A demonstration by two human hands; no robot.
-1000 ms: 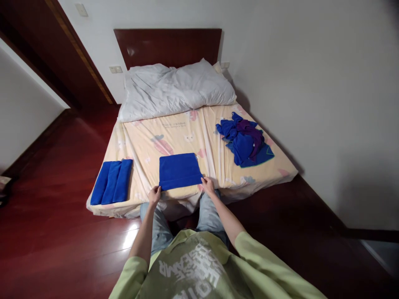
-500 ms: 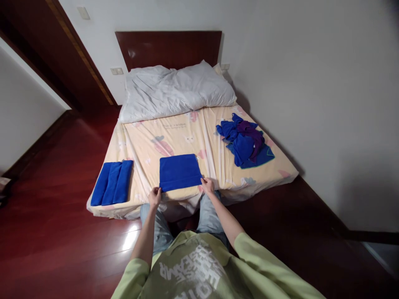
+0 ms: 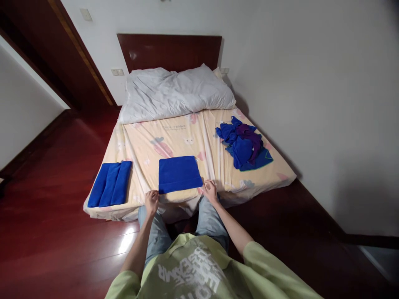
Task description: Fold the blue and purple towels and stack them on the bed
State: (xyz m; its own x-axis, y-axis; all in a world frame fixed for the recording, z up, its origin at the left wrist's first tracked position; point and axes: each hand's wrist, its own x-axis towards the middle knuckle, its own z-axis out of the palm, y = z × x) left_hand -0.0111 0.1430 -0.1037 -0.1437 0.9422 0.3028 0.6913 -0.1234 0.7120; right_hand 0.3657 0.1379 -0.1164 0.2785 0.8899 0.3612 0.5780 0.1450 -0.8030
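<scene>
- Blue cloth (image 3: 180,174) lies flat between the fingertips, its near corners beside them.
- Left hand (image 3: 151,202), right hand (image 3: 210,191): fingers curled; cannot tell whether pinching.

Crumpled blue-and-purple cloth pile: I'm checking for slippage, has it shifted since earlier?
No, the pile sits in the same place against the cream, carrot-print bed sheet.

Ahead of you, a crumpled white duvet (image 3: 177,93) lies across the bed below a dark wooden headboard (image 3: 171,52); reddish wood flooring (image 3: 56,216) shows at your left.
</scene>
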